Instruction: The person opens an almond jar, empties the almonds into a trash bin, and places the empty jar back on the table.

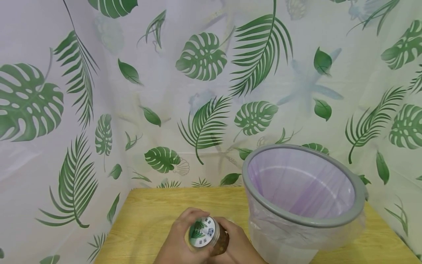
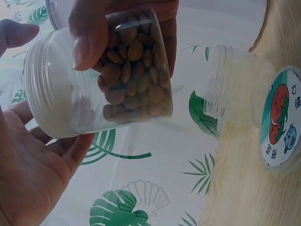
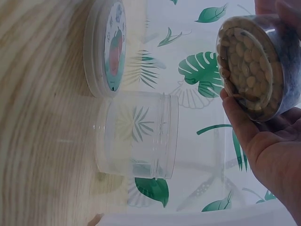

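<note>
Both hands hold one clear jar of almonds (image 1: 222, 243), tilted above the table, its printed lid (image 1: 202, 231) towards the head camera. My left hand (image 1: 179, 236) has its thumb and fingers curled round the lid. Around the jar's body, my right hand (image 1: 240, 240) keeps its grip; the left wrist view shows almonds (image 2: 136, 75) behind its thumb. In the right wrist view the jar's base (image 3: 249, 66) faces the camera, packed with nuts. A second clear jar (image 3: 136, 134), lidless, stands on the table. Beside it lies a loose lid (image 2: 284, 122) with a red picture.
A grey-rimmed bin (image 1: 252, 189) with a thin purplish liner stands at the right of the wooden table (image 1: 148, 205). Leaf-printed sheets (image 1: 204, 88) hang behind and at both sides. In the head view, the second jar and loose lid are hidden.
</note>
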Demonstrator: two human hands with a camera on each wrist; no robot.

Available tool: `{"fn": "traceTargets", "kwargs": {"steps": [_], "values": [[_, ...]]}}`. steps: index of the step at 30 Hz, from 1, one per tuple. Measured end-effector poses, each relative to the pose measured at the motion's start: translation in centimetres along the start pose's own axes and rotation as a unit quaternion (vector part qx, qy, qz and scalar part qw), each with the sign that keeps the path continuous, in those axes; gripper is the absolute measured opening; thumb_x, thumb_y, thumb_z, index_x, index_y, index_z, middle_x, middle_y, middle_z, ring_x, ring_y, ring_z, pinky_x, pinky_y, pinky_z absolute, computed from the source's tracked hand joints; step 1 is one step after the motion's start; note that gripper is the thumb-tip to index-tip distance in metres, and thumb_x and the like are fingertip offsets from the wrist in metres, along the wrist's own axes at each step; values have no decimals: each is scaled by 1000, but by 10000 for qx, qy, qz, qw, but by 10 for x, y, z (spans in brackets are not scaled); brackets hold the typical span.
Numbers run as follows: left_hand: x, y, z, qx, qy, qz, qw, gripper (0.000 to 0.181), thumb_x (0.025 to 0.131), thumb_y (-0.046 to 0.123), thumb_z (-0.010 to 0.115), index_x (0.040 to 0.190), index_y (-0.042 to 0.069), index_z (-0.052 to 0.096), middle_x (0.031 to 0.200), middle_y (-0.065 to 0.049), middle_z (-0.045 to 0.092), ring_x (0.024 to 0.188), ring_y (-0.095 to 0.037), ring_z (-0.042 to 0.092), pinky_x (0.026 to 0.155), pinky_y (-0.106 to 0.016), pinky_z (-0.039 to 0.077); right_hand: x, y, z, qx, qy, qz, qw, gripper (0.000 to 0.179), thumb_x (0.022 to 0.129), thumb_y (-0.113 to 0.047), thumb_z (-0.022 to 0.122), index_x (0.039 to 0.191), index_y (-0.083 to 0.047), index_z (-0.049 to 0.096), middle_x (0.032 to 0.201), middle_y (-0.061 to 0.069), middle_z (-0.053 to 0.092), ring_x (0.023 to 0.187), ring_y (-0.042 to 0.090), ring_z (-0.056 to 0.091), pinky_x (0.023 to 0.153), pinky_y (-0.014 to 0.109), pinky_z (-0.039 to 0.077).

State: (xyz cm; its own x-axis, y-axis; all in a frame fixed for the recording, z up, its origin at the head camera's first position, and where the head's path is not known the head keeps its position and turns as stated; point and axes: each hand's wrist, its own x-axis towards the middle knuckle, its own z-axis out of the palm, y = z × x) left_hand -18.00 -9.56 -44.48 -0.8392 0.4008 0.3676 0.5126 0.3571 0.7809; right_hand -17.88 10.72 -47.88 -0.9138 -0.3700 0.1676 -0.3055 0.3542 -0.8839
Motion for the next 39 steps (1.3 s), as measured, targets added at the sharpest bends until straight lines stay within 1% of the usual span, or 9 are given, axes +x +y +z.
{"fn": "traceTargets", "kwargs": {"steps": [6,10,14,17,22,26,29,33,39], "values": [[1,0,-2,5,31,-201,9998,59,72,33,87,124,39,59,121,15,57,109,-8,59,95,-33,50,1,-1,-1,105,-64,133,9998,68,72,-48,85,131,-37,54,125,-11,62,107,9,63,85,25,54],[3,-2,-3,21,35,-212,9998,62,71,30,87,125,41,58,120,16,56,108,-8,59,94,-32,50,2,-2,0,202,-88,114,9997,66,72,-46,85,130,-37,54,125,-11,62,107,9,63,84,25,54],[3,-2,-2,29,119,-1,9999,73,68,22,86,131,40,54,130,16,53,118,-11,56,97,-37,50,2,-1,0,71,-3,-67,10000,70,71,-49,85,131,-36,53,125,-12,62,107,9,64,84,25,54],[2,0,-1,20,174,309,9994,82,67,16,82,139,36,50,142,13,47,129,-15,50,99,-42,48,2,2,0,-96,68,-197,9997,73,69,-50,86,133,-35,52,126,-12,62,107,9,64,85,25,54],[0,1,2,-146,35,586,9982,85,64,10,76,142,31,49,148,8,44,133,-20,47,99,-37,47,4,5,1,-152,50,-191,9997,74,70,-49,86,134,-33,52,125,-10,63,106,8,64,85,24,54],[-1,1,4,-81,-2,473,9988,77,66,11,76,137,34,55,142,10,50,130,-17,49,99,-33,48,4,5,1,-125,26,-160,9998,74,71,-50,85,135,-32,52,125,-9,62,106,8,64,84,24,54],[-1,1,4,-53,-13,272,9996,74,67,11,75,133,38,58,139,15,52,127,-13,49,97,-32,49,3,4,1,-102,1,-102,9999,74,71,-51,84,135,-33,52,125,-9,62,106,8,64,84,23,54],[-1,1,4,-6,73,214,9997,73,66,10,76,131,40,59,135,16,55,124,-10,49,95,-31,50,2,1,1,-123,-24,-77,9999,73,72,-51,84,135,-31,52,125,-8,63,106,8,64,85,24,54],[0,3,4,87,348,229,9991,63,67,13,83,123,33,66,125,15,59,117,-9,52,93,-31,51,2,-2,2,-113,5,-176,9998,69,75,-49,82,134,-29,54,124,-9,63,105,7,64,86,24,55]]}}
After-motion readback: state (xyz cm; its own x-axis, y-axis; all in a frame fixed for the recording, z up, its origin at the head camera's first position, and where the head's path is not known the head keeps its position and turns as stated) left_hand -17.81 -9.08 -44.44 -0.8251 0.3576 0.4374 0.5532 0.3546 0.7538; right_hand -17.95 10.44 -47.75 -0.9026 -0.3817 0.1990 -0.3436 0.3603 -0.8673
